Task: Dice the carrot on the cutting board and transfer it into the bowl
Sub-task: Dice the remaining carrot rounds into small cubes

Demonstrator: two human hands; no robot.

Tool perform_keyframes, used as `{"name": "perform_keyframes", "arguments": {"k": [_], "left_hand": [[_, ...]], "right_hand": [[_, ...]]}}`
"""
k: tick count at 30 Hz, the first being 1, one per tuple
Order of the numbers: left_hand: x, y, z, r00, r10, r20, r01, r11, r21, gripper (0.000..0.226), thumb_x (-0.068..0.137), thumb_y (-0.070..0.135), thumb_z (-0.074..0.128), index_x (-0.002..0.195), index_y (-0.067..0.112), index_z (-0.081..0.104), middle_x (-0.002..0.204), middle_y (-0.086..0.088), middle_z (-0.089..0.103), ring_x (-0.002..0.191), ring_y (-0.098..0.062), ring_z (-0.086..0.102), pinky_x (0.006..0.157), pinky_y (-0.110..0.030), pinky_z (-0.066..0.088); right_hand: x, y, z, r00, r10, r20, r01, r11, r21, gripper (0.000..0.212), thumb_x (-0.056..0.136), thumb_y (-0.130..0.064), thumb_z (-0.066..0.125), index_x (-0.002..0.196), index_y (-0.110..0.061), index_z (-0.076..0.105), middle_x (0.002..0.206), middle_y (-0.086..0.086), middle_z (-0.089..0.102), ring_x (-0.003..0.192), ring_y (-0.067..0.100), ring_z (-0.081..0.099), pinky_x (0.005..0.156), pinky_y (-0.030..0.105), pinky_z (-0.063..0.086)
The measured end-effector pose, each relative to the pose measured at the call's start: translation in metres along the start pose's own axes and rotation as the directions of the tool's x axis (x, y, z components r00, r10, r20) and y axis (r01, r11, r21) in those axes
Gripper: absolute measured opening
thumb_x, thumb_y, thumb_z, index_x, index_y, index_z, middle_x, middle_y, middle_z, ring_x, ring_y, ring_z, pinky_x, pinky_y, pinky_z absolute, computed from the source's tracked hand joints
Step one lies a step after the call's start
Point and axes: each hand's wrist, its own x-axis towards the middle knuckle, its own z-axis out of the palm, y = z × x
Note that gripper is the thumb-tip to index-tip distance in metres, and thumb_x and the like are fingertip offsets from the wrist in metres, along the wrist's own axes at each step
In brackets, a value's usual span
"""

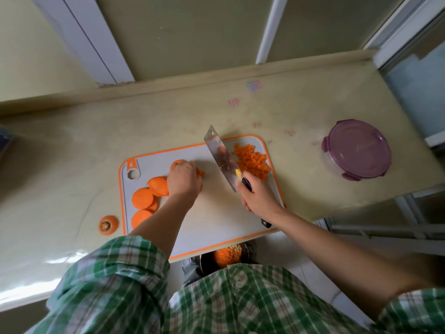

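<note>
A white cutting board [216, 213] with an orange rim lies on the counter. Several round carrot slices [144, 198] lie at its left end. My left hand [184, 180] presses down on a stack of carrot pieces near the board's middle; most of the stack is hidden under the fingers. My right hand [258, 196] grips the black handle of a cleaver [222, 157], whose blade is lifted and tilted above the board. A pile of diced carrot [251, 160] sits at the board's far right corner. A dark bowl [226, 257] holding diced carrot shows below the board's near edge.
The cut carrot top [108, 224] lies on the counter left of the board. A round container with a purple lid [357, 153] stands at the right. The counter ends at a raised back ledge [192, 83] and drops off on the right.
</note>
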Motion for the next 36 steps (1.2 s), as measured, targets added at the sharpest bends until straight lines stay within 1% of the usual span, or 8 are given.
{"name": "perform_keyframes", "arguments": {"k": [4, 8, 13, 17, 25, 28, 31, 36], "left_hand": [[-0.009, 0.024, 0.012, 0.993, 0.101, 0.058, -0.098, 0.994, -0.050, 0.020, 0.086, 0.020, 0.064, 0.100, 0.006, 0.068, 0.102, -0.016, 0.062, 0.099, -0.033, 0.058, 0.080, -0.040, 0.047], [-0.024, 0.037, 0.022, 0.987, 0.142, 0.074, -0.134, 0.986, -0.097, 0.021, 0.086, 0.022, 0.065, 0.099, 0.006, 0.068, 0.100, -0.016, 0.061, 0.097, -0.033, 0.056, 0.081, -0.041, 0.045], [-0.039, 0.020, 0.019, 0.989, 0.148, 0.016, -0.144, 0.977, -0.158, 0.030, 0.081, 0.021, 0.070, 0.108, 0.009, 0.064, 0.102, -0.013, 0.059, 0.100, -0.031, 0.053, 0.082, -0.037, 0.042], [-0.042, 0.018, 0.017, 0.990, 0.140, 0.003, -0.137, 0.974, -0.181, 0.020, 0.082, 0.021, 0.070, 0.099, 0.011, 0.068, 0.096, -0.011, 0.060, 0.093, -0.031, 0.055, 0.076, -0.039, 0.045], [-0.044, 0.032, 0.021, 0.991, 0.128, 0.033, -0.120, 0.979, -0.167, 0.016, 0.083, 0.017, 0.064, 0.095, 0.016, 0.075, 0.094, -0.010, 0.063, 0.093, -0.030, 0.057, 0.079, -0.037, 0.044], [-0.043, 0.031, 0.021, 0.991, 0.134, 0.023, -0.128, 0.977, -0.170, 0.016, 0.083, 0.015, 0.064, 0.095, 0.016, 0.075, 0.093, -0.009, 0.064, 0.092, -0.029, 0.057, 0.079, -0.036, 0.045], [-0.042, 0.033, 0.020, 0.993, 0.119, 0.021, -0.112, 0.974, -0.194, 0.018, 0.080, 0.011, 0.063, 0.092, 0.015, 0.076, 0.090, -0.008, 0.064, 0.090, -0.028, 0.058, 0.076, -0.036, 0.045], [-0.041, 0.033, 0.021, 0.994, 0.103, 0.038, -0.093, 0.974, -0.205, 0.011, 0.079, 0.013, 0.065, 0.086, 0.015, 0.074, 0.088, -0.007, 0.064, 0.089, -0.027, 0.058, 0.075, -0.035, 0.045]], "right_hand": [[-0.004, 0.006, -0.003, 1.000, 0.003, -0.026, -0.005, 0.996, -0.090, 0.023, 0.098, -0.021, 0.046, 0.080, -0.008, 0.040, 0.056, 0.012, 0.051, 0.039, 0.010, 0.047, 0.044, 0.033, 0.039], [-0.009, 0.014, -0.003, 0.999, -0.016, -0.045, 0.003, 0.962, -0.272, 0.026, 0.095, -0.029, 0.045, 0.074, -0.023, 0.031, 0.060, 0.009, 0.049, 0.056, 0.031, 0.056, 0.051, 0.046, 0.047], [-0.017, 0.015, 0.002, 0.997, -0.058, -0.042, 0.033, 0.893, -0.448, 0.021, 0.094, -0.025, 0.048, 0.079, -0.019, 0.035, 0.060, 0.004, 0.045, 0.062, 0.036, 0.054, 0.053, 0.040, 0.039], [-0.011, 0.012, 0.005, 0.998, -0.055, -0.025, 0.032, 0.835, -0.550, 0.017, 0.091, -0.020, 0.049, 0.081, -0.016, 0.035, 0.058, -0.002, 0.038, 0.066, 0.037, 0.055, 0.052, 0.033, 0.027], [-0.003, 0.001, -0.003, 0.994, -0.113, 0.006, 0.096, 0.811, -0.578, 0.005, 0.094, -0.017, 0.043, 0.092, -0.013, 0.046, 0.059, -0.003, 0.037, 0.065, 0.034, 0.054, 0.054, 0.032, 0.029], [-0.006, 0.000, -0.002, 0.992, -0.120, 0.043, 0.122, 0.805, -0.581, 0.010, 0.094, -0.016, 0.044, 0.087, -0.019, 0.037, 0.058, -0.004, 0.035, 0.066, 0.035, 0.054, 0.055, 0.032, 0.028], [-0.006, 0.005, 0.004, 0.993, -0.103, 0.056, 0.116, 0.780, -0.615, 0.003, 0.094, -0.016, 0.042, 0.091, -0.016, 0.041, 0.064, 0.001, 0.045, 0.070, 0.036, 0.058, 0.054, 0.031, 0.027], [-0.006, 0.015, 0.015, 0.994, -0.105, 0.020, 0.094, 0.779, -0.620, 0.024, 0.094, -0.016, 0.042, 0.116, -0.009, 0.048, 0.077, 0.011, 0.060, 0.074, 0.036, 0.061, 0.054, 0.031, 0.031]]}}
